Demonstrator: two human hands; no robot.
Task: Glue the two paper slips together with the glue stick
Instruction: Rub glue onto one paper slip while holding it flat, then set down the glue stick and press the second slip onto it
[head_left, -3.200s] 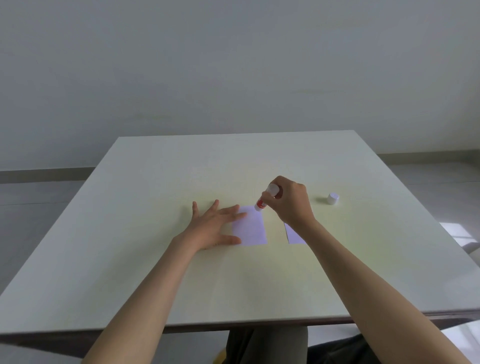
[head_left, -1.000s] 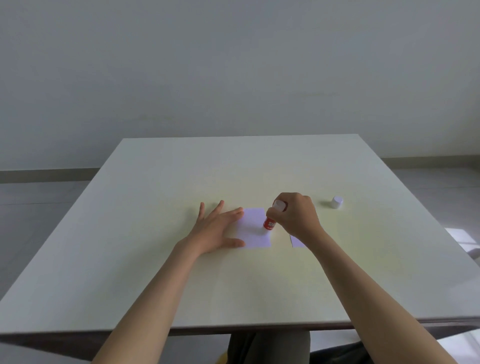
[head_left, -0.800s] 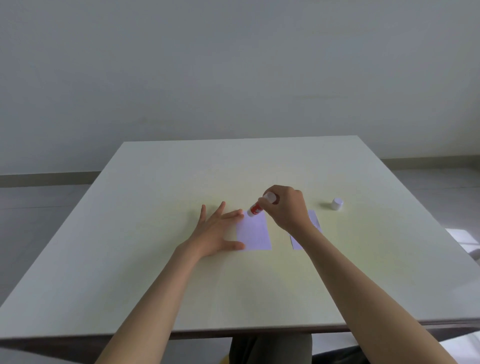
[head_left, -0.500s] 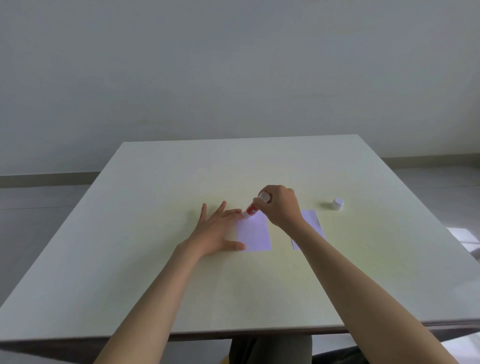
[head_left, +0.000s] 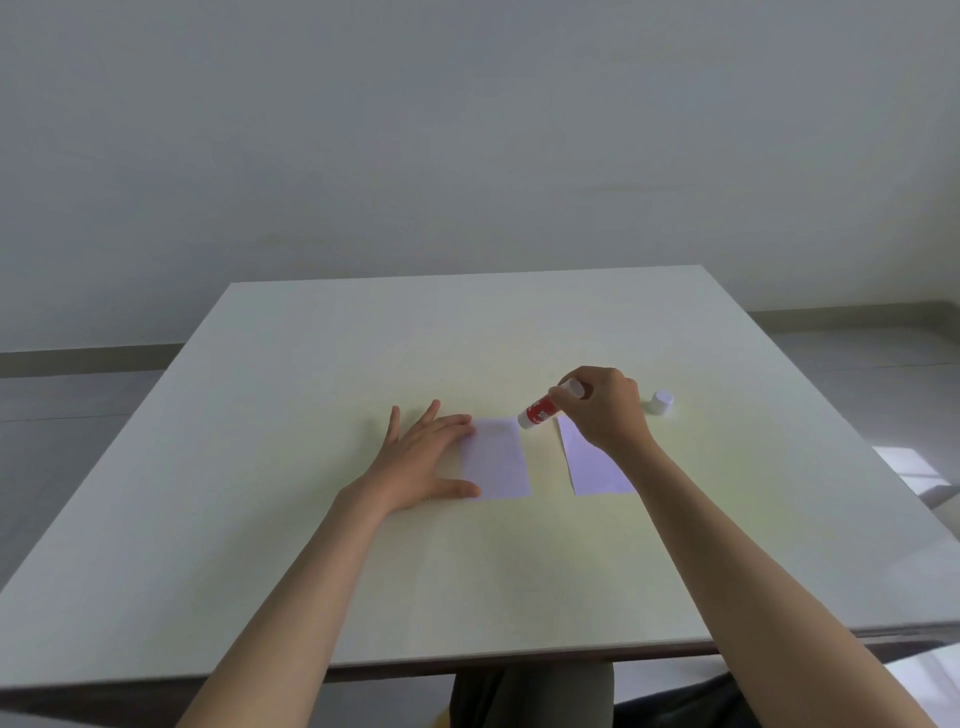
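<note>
Two pale lilac paper slips lie side by side on the table. My left hand (head_left: 423, 460) lies flat with fingers spread, its fingertips and thumb on the left edge of the left slip (head_left: 497, 459). My right hand (head_left: 605, 405) grips the red-and-white glue stick (head_left: 543, 413), tilted, its uncapped tip at the left slip's far right corner. My right wrist covers part of the right slip (head_left: 589, 465).
The glue stick's white cap (head_left: 662, 402) stands on the table to the right of my right hand. The white table (head_left: 363, 571) has its near edge just in front of my lap. A plain wall stands behind it.
My right hand has swept the glue stick's tip along the left slip's far edge, from its far left corner to its far right corner. The left hand has stayed on the slip.
</note>
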